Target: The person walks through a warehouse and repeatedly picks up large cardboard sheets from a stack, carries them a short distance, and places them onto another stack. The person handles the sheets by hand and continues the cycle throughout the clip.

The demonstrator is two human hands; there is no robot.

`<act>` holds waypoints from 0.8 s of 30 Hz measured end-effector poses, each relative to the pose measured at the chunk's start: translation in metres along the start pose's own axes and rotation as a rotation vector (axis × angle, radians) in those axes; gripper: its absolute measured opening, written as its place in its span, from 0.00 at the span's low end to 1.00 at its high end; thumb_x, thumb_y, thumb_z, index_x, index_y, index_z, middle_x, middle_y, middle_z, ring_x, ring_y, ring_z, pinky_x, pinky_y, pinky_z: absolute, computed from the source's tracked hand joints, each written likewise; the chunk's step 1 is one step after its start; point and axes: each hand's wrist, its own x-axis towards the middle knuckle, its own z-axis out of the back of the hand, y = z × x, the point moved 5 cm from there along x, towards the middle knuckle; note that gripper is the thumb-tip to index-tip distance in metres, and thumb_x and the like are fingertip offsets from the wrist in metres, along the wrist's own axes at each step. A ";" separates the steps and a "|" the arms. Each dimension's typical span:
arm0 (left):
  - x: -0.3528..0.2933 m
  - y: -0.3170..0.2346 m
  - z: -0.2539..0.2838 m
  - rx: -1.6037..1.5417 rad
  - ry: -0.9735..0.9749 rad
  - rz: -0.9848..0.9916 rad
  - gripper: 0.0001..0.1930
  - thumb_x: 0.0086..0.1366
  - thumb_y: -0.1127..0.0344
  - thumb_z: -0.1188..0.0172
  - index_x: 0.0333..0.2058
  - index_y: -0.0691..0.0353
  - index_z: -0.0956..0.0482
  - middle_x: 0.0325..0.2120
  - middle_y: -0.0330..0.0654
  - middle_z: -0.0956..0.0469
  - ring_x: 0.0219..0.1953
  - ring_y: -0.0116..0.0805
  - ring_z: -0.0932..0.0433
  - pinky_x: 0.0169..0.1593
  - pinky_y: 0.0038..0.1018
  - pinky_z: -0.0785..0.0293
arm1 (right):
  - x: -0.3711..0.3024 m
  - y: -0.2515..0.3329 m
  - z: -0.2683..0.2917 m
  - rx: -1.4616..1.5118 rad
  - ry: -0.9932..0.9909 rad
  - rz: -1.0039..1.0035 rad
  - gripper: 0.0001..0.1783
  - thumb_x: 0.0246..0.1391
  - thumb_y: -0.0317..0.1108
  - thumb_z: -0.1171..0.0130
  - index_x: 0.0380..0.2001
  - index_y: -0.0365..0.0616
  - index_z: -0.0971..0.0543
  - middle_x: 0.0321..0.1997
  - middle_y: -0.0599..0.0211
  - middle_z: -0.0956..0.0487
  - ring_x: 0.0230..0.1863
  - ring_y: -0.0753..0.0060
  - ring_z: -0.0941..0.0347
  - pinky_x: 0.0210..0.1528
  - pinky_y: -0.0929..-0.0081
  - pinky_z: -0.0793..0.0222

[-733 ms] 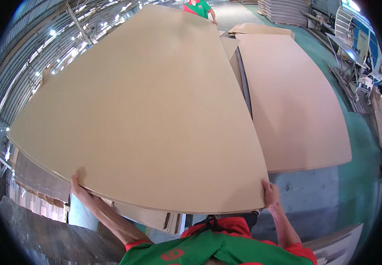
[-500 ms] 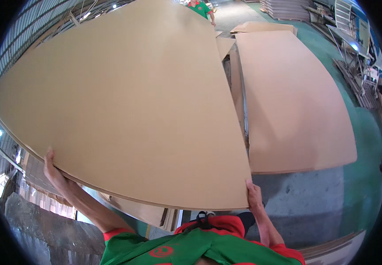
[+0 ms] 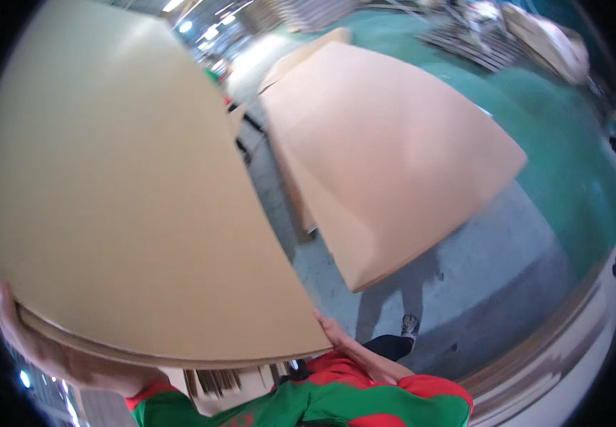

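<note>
A large tan cardboard sheet [image 3: 137,192] fills the left half of the view, its near edge tilted close to my body. That edge looks thick, as if layered. My left hand [image 3: 13,320] is wrapped around the sheet's edge at the far left, fingers partly hidden by it. At the near right corner, my right hand [image 3: 331,330] grips the side edge, its thumb on top and other fingers out of sight. To the right, apart from the held sheet, lies a stack of similar cardboard sheets [image 3: 386,142].
Beyond the held sheet, another person [image 3: 215,77] shows only as a blurred bit of green. My shoe [image 3: 410,326] is on the grey floor [image 3: 479,263], with green floor beyond. More stacked sheets [image 3: 543,363] lie at the lower right. Slatted pallets [image 3: 471,44] sit at the back.
The view has turned to the right. The held sheet now lies farther left, with both hands still on it. The other person is now mostly hidden, and my foot has come into view.
</note>
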 end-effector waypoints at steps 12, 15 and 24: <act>-0.201 0.044 -0.292 -0.902 1.239 0.169 0.29 0.70 0.50 0.53 0.58 0.72 0.34 0.54 0.55 0.29 0.52 0.48 0.25 0.56 0.40 0.30 | 0.104 -0.009 0.097 1.077 1.077 0.116 0.28 0.61 0.58 0.54 0.41 0.41 0.25 0.39 0.58 0.20 0.37 0.65 0.21 0.28 0.66 0.27; -0.331 0.097 -0.337 -0.726 1.573 0.416 0.29 0.70 0.47 0.52 0.54 0.70 0.30 0.49 0.49 0.25 0.49 0.43 0.23 0.56 0.37 0.30 | 0.178 -0.099 0.143 1.130 0.397 -0.008 0.30 0.61 0.60 0.55 0.42 0.40 0.26 0.38 0.58 0.20 0.34 0.63 0.22 0.27 0.66 0.28; -0.828 0.350 -0.357 -0.032 2.287 0.850 0.38 0.65 0.46 0.45 0.61 0.71 0.41 0.56 0.53 0.32 0.57 0.43 0.31 0.55 0.35 0.31 | 0.253 -0.358 0.314 0.764 -1.178 -0.630 0.36 0.60 0.64 0.57 0.45 0.36 0.26 0.34 0.57 0.19 0.28 0.59 0.23 0.24 0.65 0.29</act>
